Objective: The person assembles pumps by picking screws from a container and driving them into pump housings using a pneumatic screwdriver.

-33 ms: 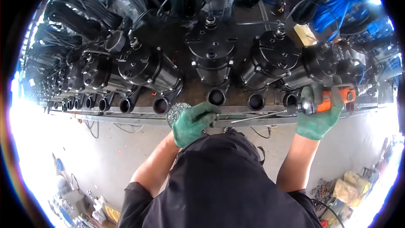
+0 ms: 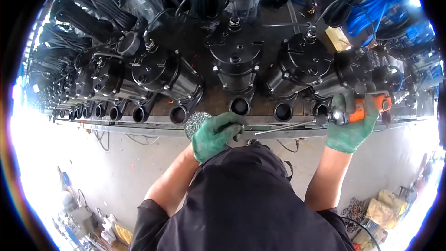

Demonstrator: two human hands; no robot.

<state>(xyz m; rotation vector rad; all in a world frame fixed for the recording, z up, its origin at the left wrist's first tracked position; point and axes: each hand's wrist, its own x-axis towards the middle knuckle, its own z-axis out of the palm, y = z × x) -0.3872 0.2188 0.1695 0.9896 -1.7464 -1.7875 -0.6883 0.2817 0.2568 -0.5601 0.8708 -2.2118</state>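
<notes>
My left hand (image 2: 212, 135), in a green glove, is closed in a pinch at the bench's front edge. Whatever small piece its fingertips may hold is too small to make out. Partly behind that hand sits a round container of small shiny metal fasteners (image 2: 196, 122). Wrapped in my gloved right hand (image 2: 349, 130) is an orange power screwdriver (image 2: 360, 110). Its long thin bit (image 2: 283, 128) points left, its tip apart from my left fingers. Straight ahead stands a black cylindrical motor pump (image 2: 235, 58) with an open round port (image 2: 239, 106) facing me.
More black pumps (image 2: 158, 72) line the bench (image 2: 160, 107) on both sides. Behind them lie coiled black cables (image 2: 95, 9) and blue cables (image 2: 378, 9). A small yellowish block (image 2: 337, 38) rests at the back right. Sacks (image 2: 384, 209) and loose parts lie on the floor at the lower right.
The bench and pumps appear very slightly further right in the picture. My left fingertips have shifted a little to the right; my right hand keeps its grip and place.
</notes>
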